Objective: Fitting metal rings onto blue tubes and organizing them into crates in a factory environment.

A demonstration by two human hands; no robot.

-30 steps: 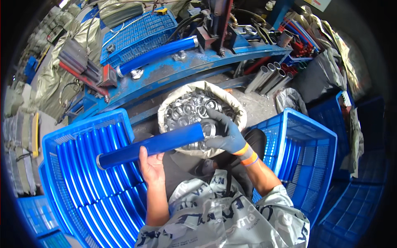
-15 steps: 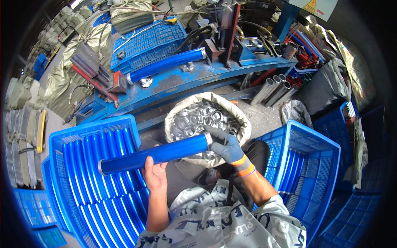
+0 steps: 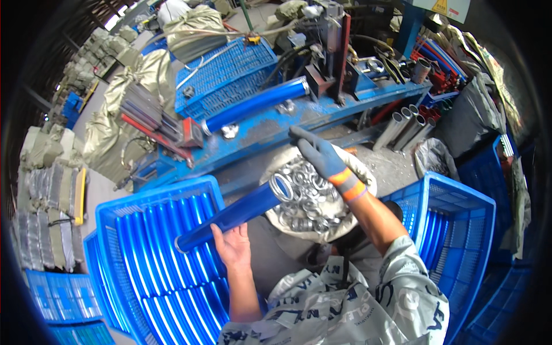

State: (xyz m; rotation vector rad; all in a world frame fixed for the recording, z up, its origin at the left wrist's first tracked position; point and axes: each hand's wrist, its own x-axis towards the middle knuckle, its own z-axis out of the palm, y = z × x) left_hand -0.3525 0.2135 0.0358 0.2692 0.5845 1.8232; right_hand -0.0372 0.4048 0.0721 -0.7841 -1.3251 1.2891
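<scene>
A blue metal tube [image 3: 233, 215] with silver ring ends lies tilted across my bare left hand [image 3: 234, 247], its far end raised to the right. The thumb rests against its near side, and the other fingers are partly hidden beneath it. My right hand [image 3: 319, 155], in a grey glove with an orange-striped cuff, is apart from the tube with fingers stretched out. Under the right hand stands a pale sack [image 3: 368, 172] full of loose silver metal rings [image 3: 305, 215]. A second blue tube [image 3: 256, 107] lies between two fixtures on the blue workbench [image 3: 253, 138].
Left, a blue crate [image 3: 103, 215] holds rows of blue tubes [image 3: 167, 230]. Another crate [image 3: 460, 198], with several tubes, stands right. Bare metal pipes [image 3: 402, 129] lean by the bench. Stacked blue baskets [image 3: 224, 75] and wrapped bundles [image 3: 195, 31] sit behind.
My right hand has let go of the tube's right end and moved up and away. The tube now slants more steeply in my left hand, and the whole view has shifted.
</scene>
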